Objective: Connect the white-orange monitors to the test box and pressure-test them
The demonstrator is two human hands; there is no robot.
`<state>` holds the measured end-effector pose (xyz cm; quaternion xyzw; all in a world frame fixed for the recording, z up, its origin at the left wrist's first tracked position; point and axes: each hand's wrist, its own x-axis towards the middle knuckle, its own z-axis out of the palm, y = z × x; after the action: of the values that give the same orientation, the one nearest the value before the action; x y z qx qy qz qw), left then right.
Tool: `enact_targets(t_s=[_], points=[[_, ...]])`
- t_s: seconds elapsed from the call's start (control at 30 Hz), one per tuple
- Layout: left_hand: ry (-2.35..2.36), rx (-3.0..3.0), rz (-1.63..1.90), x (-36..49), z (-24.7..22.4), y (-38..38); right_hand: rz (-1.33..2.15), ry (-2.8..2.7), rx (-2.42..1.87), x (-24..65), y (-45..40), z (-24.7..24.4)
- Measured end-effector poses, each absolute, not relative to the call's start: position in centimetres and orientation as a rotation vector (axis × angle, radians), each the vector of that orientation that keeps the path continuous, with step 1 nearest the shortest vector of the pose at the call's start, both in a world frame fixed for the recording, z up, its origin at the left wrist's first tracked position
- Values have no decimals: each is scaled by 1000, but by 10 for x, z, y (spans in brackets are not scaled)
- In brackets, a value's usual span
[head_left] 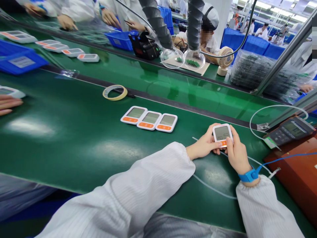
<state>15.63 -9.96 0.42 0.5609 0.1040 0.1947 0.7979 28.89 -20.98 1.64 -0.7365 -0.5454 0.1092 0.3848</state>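
Between both hands I hold a small white digital monitor (222, 133) with a grey screen and orange buttons, raised over the green table. My left hand (203, 145) grips its left side, the thumb lying by the orange buttons. My right hand (237, 152), with a blue wrist strap, closes round the right side, its thumb at the lower right corner. Faint dark segments show on the screen. To the left, three similar monitors (149, 119) lie in a touching row, screens up. A thin clear tube (213, 187) runs on the table beneath my hands.
A tape roll (115, 93) lies near the dark rail. At right are a handheld meter (290, 130) and a reddish-brown box (294, 172). Beyond the rail, more monitors (74, 52) sit on a green belt, near a blue bin (19, 59). Another person's hand (10, 104) shows at left.
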Motion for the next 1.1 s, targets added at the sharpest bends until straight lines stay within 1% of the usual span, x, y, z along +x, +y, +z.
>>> enact_targets(t_s=[0.33,0.43,0.5,0.6,0.73,0.8,0.93,1.0,1.07,1.1], points=[[274,1199,440,155,3,-100,112,-1467,-1794,292,-208,20],[302,1241,465,156,1,-102,-25,-1451,-1800,303,-207,21],[322,1366,483,157,-1,-104,-197,-1406,-1857,314,-207,22],[340,1734,491,156,-1,-108,-409,-1336,-1992,333,-207,19],[236,2253,495,152,2,-115,-454,-1274,-2127,352,-208,9],[201,2357,425,150,5,-118,-453,-1257,-2172,356,-208,5],[165,2409,311,149,12,-115,-586,-1299,-2218,349,-208,4],[187,2387,404,146,18,-102,-531,-1448,-2133,338,-206,5],[368,2371,599,140,24,-81,-322,-1667,-1987,323,-204,5],[538,2385,704,136,26,-69,-201,-1776,-1921,315,-203,4]])
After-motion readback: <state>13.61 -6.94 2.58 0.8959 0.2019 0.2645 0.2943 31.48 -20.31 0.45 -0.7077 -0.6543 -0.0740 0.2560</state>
